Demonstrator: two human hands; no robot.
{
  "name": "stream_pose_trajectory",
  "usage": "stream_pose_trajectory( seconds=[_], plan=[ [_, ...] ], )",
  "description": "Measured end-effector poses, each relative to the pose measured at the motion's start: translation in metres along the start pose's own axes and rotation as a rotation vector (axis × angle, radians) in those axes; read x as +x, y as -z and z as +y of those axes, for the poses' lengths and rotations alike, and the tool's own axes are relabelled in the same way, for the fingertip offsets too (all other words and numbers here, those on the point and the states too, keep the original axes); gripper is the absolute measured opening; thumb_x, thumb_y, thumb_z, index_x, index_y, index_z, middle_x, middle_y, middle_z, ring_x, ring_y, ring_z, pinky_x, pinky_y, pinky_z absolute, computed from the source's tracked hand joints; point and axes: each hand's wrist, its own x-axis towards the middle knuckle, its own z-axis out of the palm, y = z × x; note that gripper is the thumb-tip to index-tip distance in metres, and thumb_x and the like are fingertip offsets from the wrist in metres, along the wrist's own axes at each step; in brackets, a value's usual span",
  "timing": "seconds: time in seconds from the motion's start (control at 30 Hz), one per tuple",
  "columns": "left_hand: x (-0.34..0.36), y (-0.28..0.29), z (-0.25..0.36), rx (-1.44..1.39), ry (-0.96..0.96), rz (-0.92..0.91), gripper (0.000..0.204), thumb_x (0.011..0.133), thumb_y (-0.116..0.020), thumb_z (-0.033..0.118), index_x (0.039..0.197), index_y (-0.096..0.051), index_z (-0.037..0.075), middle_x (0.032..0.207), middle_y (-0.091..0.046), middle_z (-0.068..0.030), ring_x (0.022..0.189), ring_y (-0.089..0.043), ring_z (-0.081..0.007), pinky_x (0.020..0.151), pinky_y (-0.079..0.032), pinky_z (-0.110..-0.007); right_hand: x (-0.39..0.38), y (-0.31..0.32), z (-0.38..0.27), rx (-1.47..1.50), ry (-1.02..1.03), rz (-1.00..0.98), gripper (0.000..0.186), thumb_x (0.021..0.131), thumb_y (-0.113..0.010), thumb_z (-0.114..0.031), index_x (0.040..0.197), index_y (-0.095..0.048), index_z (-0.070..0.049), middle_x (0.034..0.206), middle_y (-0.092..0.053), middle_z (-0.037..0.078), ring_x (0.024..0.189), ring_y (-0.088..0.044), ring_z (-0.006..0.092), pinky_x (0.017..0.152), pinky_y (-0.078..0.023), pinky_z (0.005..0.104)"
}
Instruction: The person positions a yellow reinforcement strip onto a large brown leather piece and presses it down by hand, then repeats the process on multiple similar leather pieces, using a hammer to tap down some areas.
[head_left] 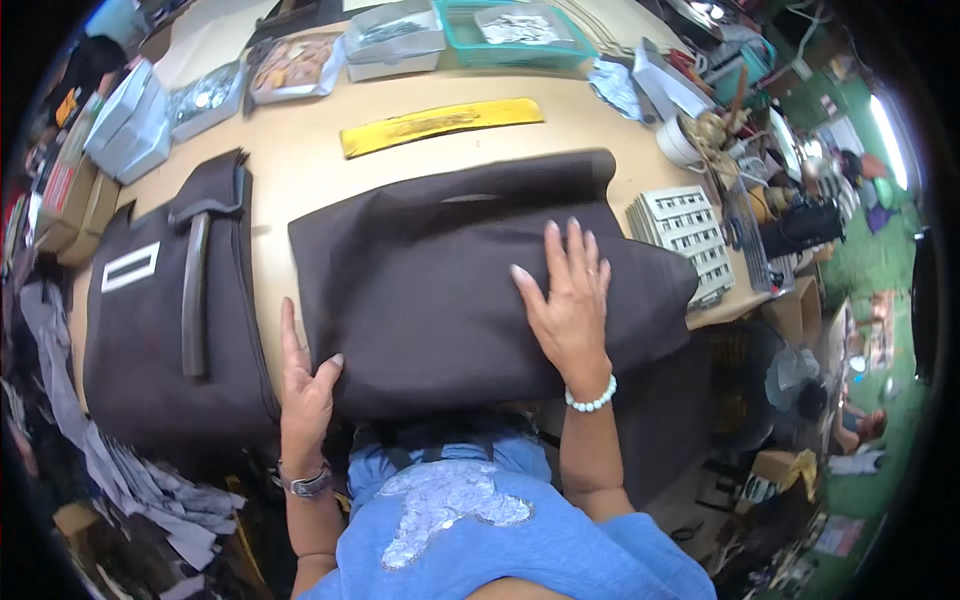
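Pale worktable (275,195), seen from above. Nearest, the left hand (306,392), thumb and fingers apart, lies at the left edge of the dark fabric piece (440,300), which is spread over the table's near side; the right hand (572,305), fingers parted, rests palm-down upon it. To its left, a folded dark stack (150,330); beyond, a yellow strip (440,124); farthest, a teal tray (520,59).
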Motion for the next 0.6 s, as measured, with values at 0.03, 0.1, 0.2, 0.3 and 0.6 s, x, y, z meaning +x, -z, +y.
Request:
stream_pose_trajectory(
  seconds=[0.03, 0.1, 0.2, 0.3, 0.6],
  plan=[
    [-0.005, 0.004, 0.002, 0.070, -0.021, 0.012, 0.081, 0.076, -0.047, -0.008, 0.146, -0.008, -0.001, 0.150, -0.017, -0.0180, 0.136, -0.024, -0.0241, 0.110, -0.020, -0.031, -0.009, -0.003, 0.008, -0.023, -0.037, -0.051, 0.064, 0.088, -0.053, -0.045, 0.135, -0.042, -0.002, 0.141, -0.034, 0.024, 0.131, -0.029, 0.0436, 0.106, -0.020, 0.0589],
    [-0.012, 0.006, 0.010, 0.209, -0.059, 0.010, 0.084, 0.075, -0.049, -0.008, 0.147, -0.006, 0.000, 0.150, -0.016, -0.0182, 0.136, -0.024, -0.0244, 0.110, -0.020, -0.031, -0.030, 0.000, 0.021, -0.081, -0.133, -0.142, 0.065, 0.088, -0.053, -0.045, 0.135, -0.041, -0.003, 0.142, -0.034, 0.023, 0.132, -0.029, 0.0422, 0.106, -0.020, 0.0587],
    [-0.016, 0.004, 0.017, 0.273, -0.108, 0.071, 0.083, 0.075, -0.054, -0.002, 0.146, -0.011, -0.002, 0.150, -0.018, -0.0199, 0.139, -0.017, -0.0259, 0.113, -0.014, -0.034, -0.058, 0.017, 0.020, -0.141, -0.185, -0.222, 0.065, 0.088, -0.053, -0.047, 0.136, -0.042, -0.004, 0.142, -0.035, 0.021, 0.133, -0.028, 0.0394, 0.107, -0.019, 0.0584],
    [0.006, 0.000, 0.021, 0.408, -0.236, 0.197, 0.077, 0.076, -0.060, 0.002, 0.144, -0.024, -0.001, 0.148, -0.026, -0.0189, 0.134, -0.031, -0.0263, 0.109, -0.026, -0.035, -0.055, 0.035, 0.020, -0.105, -0.147, -0.161, 0.056, 0.086, -0.058, -0.043, 0.123, -0.054, -0.002, 0.126, -0.050, 0.020, 0.125, -0.040, 0.0383, 0.104, -0.025, 0.0585],
    [0.058, -0.024, 0.081, 0.501, -0.315, -0.086, 0.059, 0.076, -0.054, -0.007, 0.133, -0.045, -0.001, 0.134, -0.049, -0.0164, 0.124, -0.046, -0.0232, 0.104, -0.033, -0.033, 0.020, -0.010, 0.042, -0.076, -0.054, 0.008, 0.064, 0.088, -0.054, -0.043, 0.134, -0.041, -0.001, 0.141, -0.033, 0.026, 0.131, -0.029, 0.0428, 0.105, -0.023, 0.0575]
  ],
)
